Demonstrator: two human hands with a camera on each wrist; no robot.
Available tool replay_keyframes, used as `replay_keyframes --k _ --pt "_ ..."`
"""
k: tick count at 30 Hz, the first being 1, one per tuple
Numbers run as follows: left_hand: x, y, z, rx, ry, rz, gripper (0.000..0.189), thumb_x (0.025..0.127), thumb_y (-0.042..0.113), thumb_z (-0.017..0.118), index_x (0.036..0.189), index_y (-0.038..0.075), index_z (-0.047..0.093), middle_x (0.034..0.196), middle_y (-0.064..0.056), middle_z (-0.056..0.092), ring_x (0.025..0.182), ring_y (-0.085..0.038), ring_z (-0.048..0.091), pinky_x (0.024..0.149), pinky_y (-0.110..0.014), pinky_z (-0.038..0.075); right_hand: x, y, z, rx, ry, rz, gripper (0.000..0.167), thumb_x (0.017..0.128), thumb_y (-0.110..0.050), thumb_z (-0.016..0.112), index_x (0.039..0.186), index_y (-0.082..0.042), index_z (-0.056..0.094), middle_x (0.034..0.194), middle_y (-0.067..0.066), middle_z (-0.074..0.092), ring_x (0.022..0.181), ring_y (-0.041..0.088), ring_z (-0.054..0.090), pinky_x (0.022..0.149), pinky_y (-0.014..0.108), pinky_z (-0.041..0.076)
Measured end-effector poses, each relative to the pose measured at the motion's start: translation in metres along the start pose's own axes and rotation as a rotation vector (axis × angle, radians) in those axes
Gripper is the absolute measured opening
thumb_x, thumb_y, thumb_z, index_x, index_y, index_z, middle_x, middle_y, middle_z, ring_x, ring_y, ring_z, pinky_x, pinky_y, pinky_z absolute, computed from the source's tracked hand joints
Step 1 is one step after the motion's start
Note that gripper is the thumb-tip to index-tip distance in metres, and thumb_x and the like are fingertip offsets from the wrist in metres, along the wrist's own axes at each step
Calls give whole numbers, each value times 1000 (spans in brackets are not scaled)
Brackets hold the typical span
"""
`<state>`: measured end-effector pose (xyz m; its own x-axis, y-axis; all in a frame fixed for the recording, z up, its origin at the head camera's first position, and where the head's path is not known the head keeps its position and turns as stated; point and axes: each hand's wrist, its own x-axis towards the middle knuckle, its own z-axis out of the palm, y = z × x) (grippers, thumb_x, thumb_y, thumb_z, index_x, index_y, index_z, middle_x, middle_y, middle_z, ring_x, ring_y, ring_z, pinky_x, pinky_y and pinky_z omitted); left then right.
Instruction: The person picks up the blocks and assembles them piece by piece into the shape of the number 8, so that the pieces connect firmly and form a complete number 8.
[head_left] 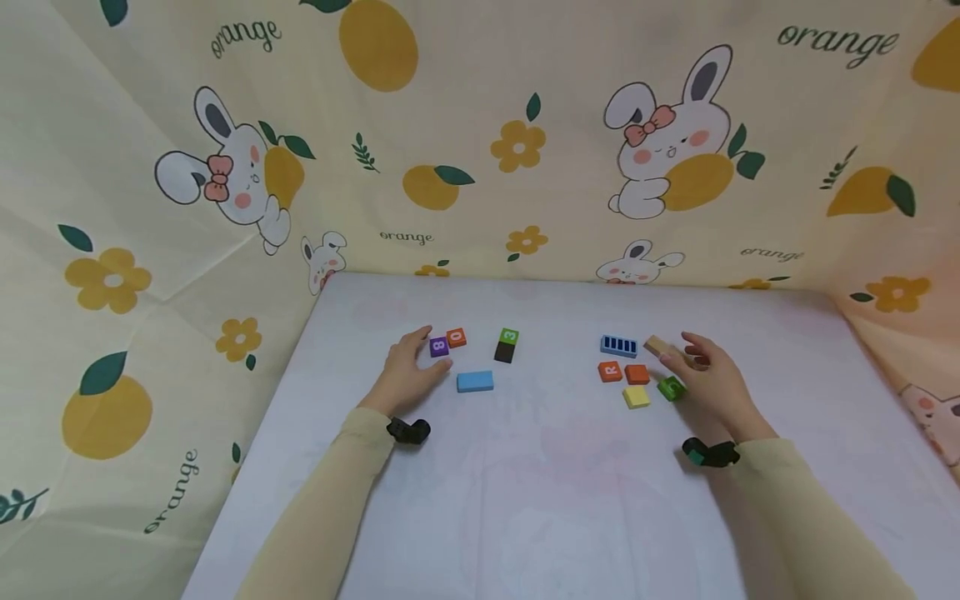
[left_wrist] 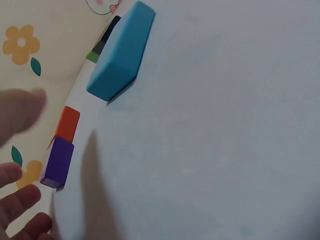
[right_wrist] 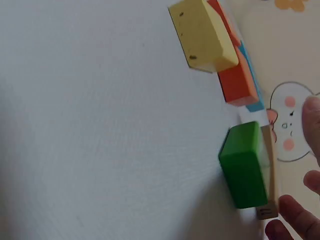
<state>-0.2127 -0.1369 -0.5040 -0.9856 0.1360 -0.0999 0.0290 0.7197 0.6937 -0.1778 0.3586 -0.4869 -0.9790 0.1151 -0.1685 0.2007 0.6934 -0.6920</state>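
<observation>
My left hand [head_left: 407, 375] is beside a purple block [head_left: 438, 347] marked 8, thumb and fingers spread apart. Against that block sits an orange block [head_left: 456, 337] marked 0. A light blue oblong block [head_left: 475, 382] lies to the right of the left thumb. On the other side, my right hand [head_left: 716, 385] hovers by a wooden strip [head_left: 657, 346], which the hand partly hides in the head view. In the right wrist view its fingertips are close to the strip's end, thumb well apart. A green block [right_wrist: 244, 165] stands in front of the strip.
A green block [head_left: 509, 336] marked 3 touches a black one [head_left: 505, 352] near mid-table. Left of the right hand are a blue block with dark bars [head_left: 618, 346], two orange blocks [head_left: 637, 374] and a yellow block [head_left: 636, 397]. A printed cloth wall [head_left: 465, 108] rises behind the table.
</observation>
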Motion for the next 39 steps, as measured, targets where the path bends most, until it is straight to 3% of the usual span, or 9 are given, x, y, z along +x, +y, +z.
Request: replay_keyframes --k 10,19,27,39 --pt "15 -8 1 -48 -26 -18 62 91 35 66 146 21 41 145 -7 38 132 -28 31 108 -50 26 8 21 -5 57 -75 44 89 87 -65 54 153 -13 26 141 22 39 119 39 38 97 57 33" --pt "17 -12 3 -7 -29 -16 51 90 34 68 135 18 53 142 -10 39 129 -30 31 106 -49 23 8 24 0 109 -89 87 87 84 -64 61 149 -11 34 134 20 41 114 36 36 90 49 33" --pt "15 -11 6 -8 -7 -45 47 91 34 67 133 16 54 142 -10 38 128 -29 31 104 -47 24 10 21 1 39 -51 35 80 87 -61 60 144 -8 41 131 22 45 112 37 40 89 50 35" --pt "21 -10 4 -47 -8 -45 45 92 34 65 132 17 54 141 -9 39 129 -29 31 106 -49 24 13 18 2 52 -29 71 77 89 -60 57 142 -5 42 129 22 43 109 37 38 85 48 35"
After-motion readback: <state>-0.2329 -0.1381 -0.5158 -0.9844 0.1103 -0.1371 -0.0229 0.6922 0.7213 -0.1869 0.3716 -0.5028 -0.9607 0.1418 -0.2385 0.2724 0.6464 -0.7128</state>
